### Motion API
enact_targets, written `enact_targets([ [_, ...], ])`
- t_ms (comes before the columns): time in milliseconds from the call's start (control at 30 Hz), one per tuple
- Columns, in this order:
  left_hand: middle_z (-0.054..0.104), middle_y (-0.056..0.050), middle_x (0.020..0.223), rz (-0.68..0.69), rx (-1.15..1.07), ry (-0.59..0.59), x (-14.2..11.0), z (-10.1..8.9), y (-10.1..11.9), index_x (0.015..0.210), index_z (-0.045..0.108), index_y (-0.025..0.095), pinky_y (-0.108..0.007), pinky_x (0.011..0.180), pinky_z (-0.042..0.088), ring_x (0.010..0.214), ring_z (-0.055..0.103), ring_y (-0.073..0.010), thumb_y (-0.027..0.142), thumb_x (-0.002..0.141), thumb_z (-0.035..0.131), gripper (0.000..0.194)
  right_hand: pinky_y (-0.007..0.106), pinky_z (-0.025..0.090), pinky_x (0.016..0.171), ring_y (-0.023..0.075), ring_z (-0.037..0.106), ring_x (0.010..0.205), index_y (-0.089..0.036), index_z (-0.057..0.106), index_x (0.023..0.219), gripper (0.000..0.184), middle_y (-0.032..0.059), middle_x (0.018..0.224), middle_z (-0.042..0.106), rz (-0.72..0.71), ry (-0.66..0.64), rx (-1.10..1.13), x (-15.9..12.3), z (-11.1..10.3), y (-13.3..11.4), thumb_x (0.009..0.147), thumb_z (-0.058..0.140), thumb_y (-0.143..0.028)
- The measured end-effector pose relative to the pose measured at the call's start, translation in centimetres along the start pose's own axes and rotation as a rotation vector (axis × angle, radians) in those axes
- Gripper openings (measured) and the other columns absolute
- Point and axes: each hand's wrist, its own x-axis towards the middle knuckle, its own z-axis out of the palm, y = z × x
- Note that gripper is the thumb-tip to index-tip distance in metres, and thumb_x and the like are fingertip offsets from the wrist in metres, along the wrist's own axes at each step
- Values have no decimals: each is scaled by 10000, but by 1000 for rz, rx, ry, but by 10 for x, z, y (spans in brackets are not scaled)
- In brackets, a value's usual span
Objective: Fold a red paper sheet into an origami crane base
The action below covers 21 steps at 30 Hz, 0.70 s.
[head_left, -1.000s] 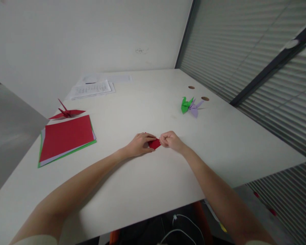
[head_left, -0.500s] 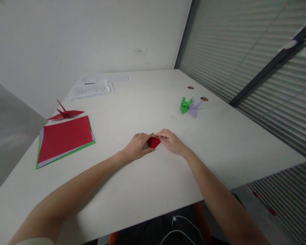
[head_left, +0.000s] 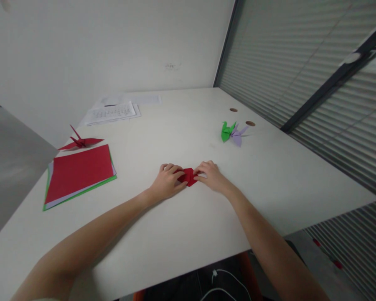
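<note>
Well to the left of the small, folded red paper piece (head_left: 189, 177), a stack of flat coloured paper sheets (head_left: 80, 171) lies on the white bench (head_left: 163, 242), red uppermost, with lilac and green edges showing beneath. Also left of the piece but farther back, just behind the stack, sits a red folded-paper crane with spread wings (head_left: 81, 142); farther back again are white sheets with handwriting (head_left: 113, 111).

At the piece's left end is the left hand (head_left: 167, 180), half curled, thumb and fingers parted across the paper, holding it down. The piece itself lies on the bench between the two hands. At its right end, the right hand (head_left: 210, 175) has its fingertips nearly closed, pinching the edge; how firmly, I cannot tell.

Behind the piece and to its right stand a green paper crane (head_left: 227, 132) and, touching or nearly so, a lilac paper crane (head_left: 237, 137).

The step in hand looks like lining up or opening a fold. A next crease would call for the left hand to steady the paper while the right fingertips align the edge and press it flat.
</note>
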Motion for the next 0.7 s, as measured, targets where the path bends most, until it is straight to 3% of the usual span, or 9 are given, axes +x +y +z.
enact_targets([
  [133, 672, -77, 1054, 20, -61, 7, 0, 0, -1, 1024, 665, 184, -409, 912, 406, 990, 577, -238, 357, 863, 630, 239, 394, 362, 880, 248, 489, 979, -250, 727, 946, 109, 66, 957, 653, 11, 55, -39, 0, 3, 2, 850, 678, -261],
  [300, 673, -85, 989, 115, -230, -29, 2, -1, -3, 1041, 660, 178, -360, 841, 467, 911, 610, -210, 375, 892, 598, 254, 380, 396, 839, 234, 537, 921, -236, 747, 900, 111, 68, 917, 664, 14, 95, -67, 1, 4, 5, 869, 643, -215],
  [467, 681, -75, 968, 73, -508, -47, 2, -1, -7, 1099, 655, 174, -284, 736, 511, 805, 626, -146, 255, 949, 481, 244, 322, 448, 764, 181, 602, 791, -190, 747, 892, 229, 69, 841, 683, 40, 83, 130, 3, 0, 4, 935, 523, -203],
  [567, 669, -96, 1053, 77, -430, -9, 2, 1, -8, 1131, 658, 177, -342, 839, 508, 933, 624, -192, 240, 887, 575, 265, 330, 463, 808, 188, 611, 851, -197, 747, 942, 219, 71, 883, 680, -5, 56, 210, 1, -3, 0, 936, 539, -264],
  [700, 653, -96, 1169, 127, -256, -48, 3, 2, -8, 1228, 623, 208, -418, 950, 449, 1087, 587, -243, 248, 870, 613, 361, 398, 439, 919, 222, 585, 964, -256, 733, 1054, 241, 72, 1009, 647, -65, -7, 158, -2, -2, -2, 826, 705, -329],
])
